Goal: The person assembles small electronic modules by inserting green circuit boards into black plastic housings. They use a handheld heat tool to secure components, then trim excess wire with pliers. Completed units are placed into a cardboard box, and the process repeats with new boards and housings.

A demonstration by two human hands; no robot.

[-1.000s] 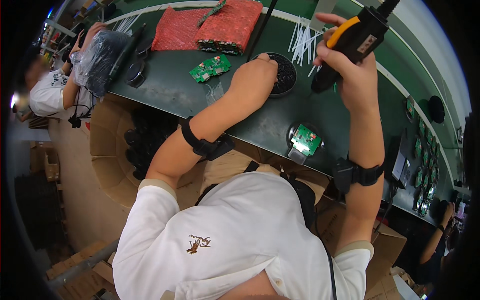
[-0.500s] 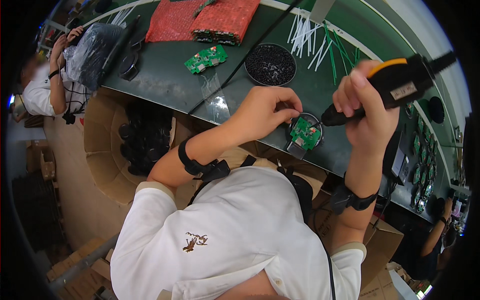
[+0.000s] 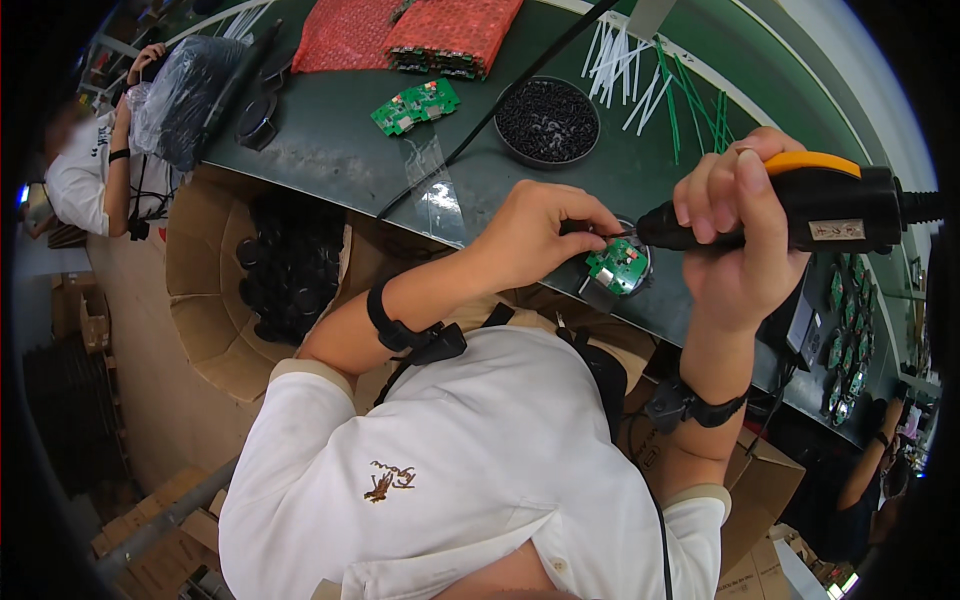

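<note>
Right hand [image 3: 735, 245] gripping one black-and-orange electric screwdriver [image 3: 800, 205], left hand [image 3: 540, 235] fingers pinching at one small green circuit board [image 3: 618, 266], one round black dish of screws [image 3: 547, 120] sitting on the green table [image 3: 330, 160]

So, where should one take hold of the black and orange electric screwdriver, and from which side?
Grip the electric screwdriver around its thick black barrel, behind the narrow tip, coming from above as the right hand does. The barrel lies nearly level, tip toward the green circuit board, and the orange part on top sits under the fingers. The left hand is at the tip.

Bare tabletop [image 3: 330, 160] beside screw dish [image 3: 547, 121]
</note>
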